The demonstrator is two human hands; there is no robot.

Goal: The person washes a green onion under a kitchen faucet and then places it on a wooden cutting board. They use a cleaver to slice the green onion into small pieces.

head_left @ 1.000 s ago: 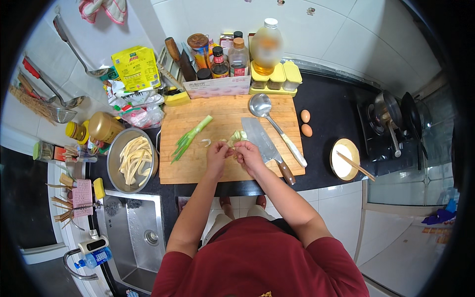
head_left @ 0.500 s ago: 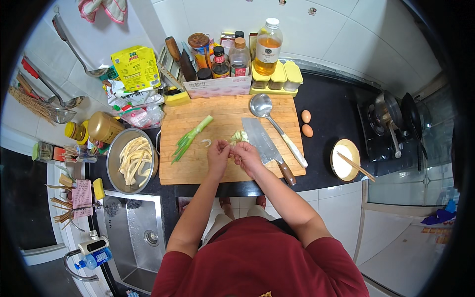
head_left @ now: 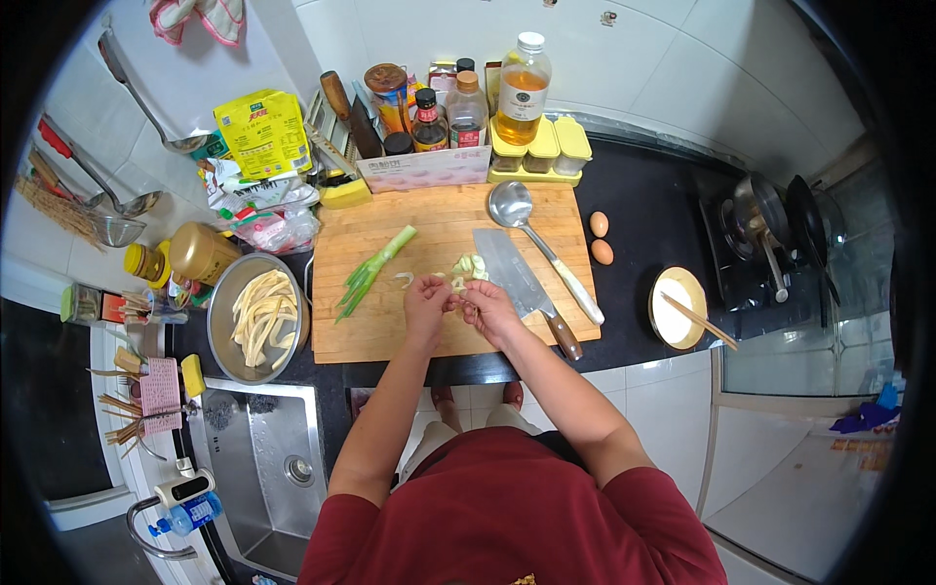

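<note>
Over the front middle of the wooden cutting board [head_left: 361,327], my left hand [head_left: 426,297] and my right hand [head_left: 487,310] meet with fingertips pinched. Between them is a small pale piece of scallion [head_left: 458,284], mostly hidden by the fingers. Just beyond lies a small pile of sliced scallion [head_left: 472,265]. One curved pale strip [head_left: 404,280] rests left of my left hand. Farther left is a long scallion [head_left: 377,269], white end pointing away. A cleaver [head_left: 511,274] lies flat right of the pile, its brown handle toward me. Beside it is a metal ladle [head_left: 548,252].
Left of the board stands a steel bowl [head_left: 220,302] of pale strips, above the sink [head_left: 281,451]. Two eggs [head_left: 601,239] and a bowl of white powder [head_left: 667,325] with chopsticks are at right. Bottles [head_left: 468,109] and a yellow seasoning box [head_left: 541,156] line the back.
My hands stay pinched over the same spot, with the fingers shifted slightly and more of the pale piece showing between them. The whole view has moved a little; the things on the board lie as before.
</note>
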